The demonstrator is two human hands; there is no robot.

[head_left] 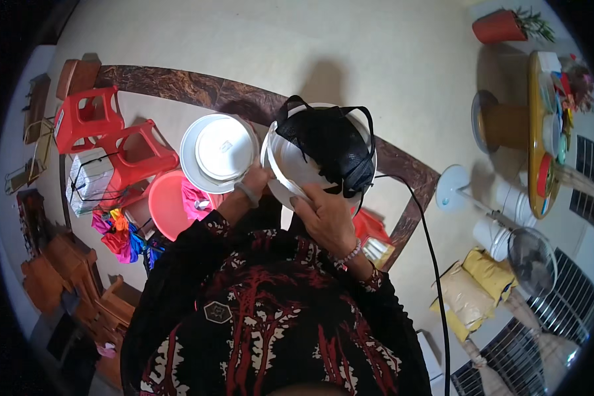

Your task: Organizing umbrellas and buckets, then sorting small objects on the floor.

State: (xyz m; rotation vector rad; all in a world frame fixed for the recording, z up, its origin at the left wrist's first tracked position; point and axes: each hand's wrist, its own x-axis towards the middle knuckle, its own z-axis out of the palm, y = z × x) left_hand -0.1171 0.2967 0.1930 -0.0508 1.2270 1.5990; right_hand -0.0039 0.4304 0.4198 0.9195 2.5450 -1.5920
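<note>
A white bucket [287, 155] is in front of me, with a black mesh bag [326, 138] draped in and over its mouth, its straps sticking up. My right hand [326, 218] is closed on the bucket's near rim, thumb on top. At the left side of the same rim is my left hand [256, 181], its fingers curled against the edge and partly hidden. Just left of that hand stands a second white bucket [190, 158] with a round white piece [225, 146] in its mouth.
Left are red plastic stools [89, 119], a pink basin [168, 204] and colourful cloth [120, 237]. A black cable [429, 237] runs down at right. Further right are a fan [533, 262], yellow sacks [472, 290] and a round-topped table [536, 132]. Red packaging [373, 228] lies by my right forearm.
</note>
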